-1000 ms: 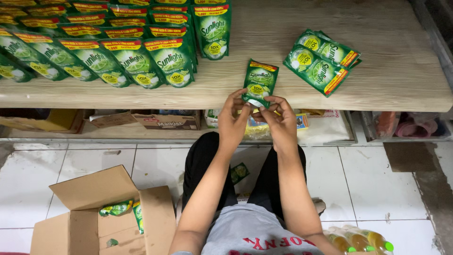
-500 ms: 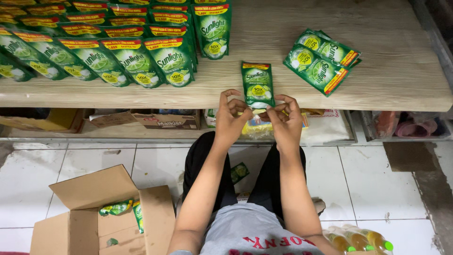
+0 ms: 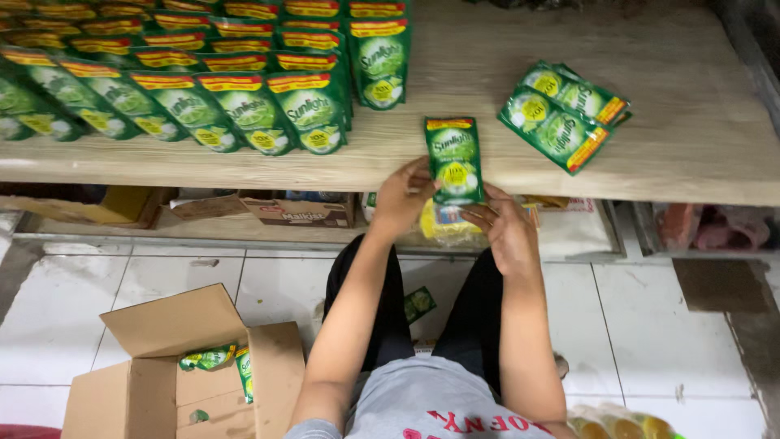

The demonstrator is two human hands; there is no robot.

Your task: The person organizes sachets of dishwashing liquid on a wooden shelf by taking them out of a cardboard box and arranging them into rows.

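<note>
A green soap pouch [image 3: 453, 158] with a red and yellow top band lies flat on the wooden shelf [image 3: 691, 154], its lower end near the shelf's front edge. My left hand [image 3: 404, 195] pinches its lower left corner. My right hand [image 3: 504, 228] sits at its lower right corner, fingertips touching it. To the left, several like pouches [image 3: 236, 97] lie in overlapping rows on the shelf. A small loose pile of the same pouches [image 3: 565, 114] lies to the right.
An open cardboard box [image 3: 187, 374] on the white tiled floor at lower left holds a few more pouches. A lower shelf [image 3: 244, 228] carries boxes and packets. One pouch [image 3: 418, 302] lies on the floor between my legs. Yellow bottles [image 3: 626, 427] show at the bottom right.
The pouch went from tilted and lifted in both hands to lying flat and straight on the shelf. My right hand has slid down to its lower corner.
</note>
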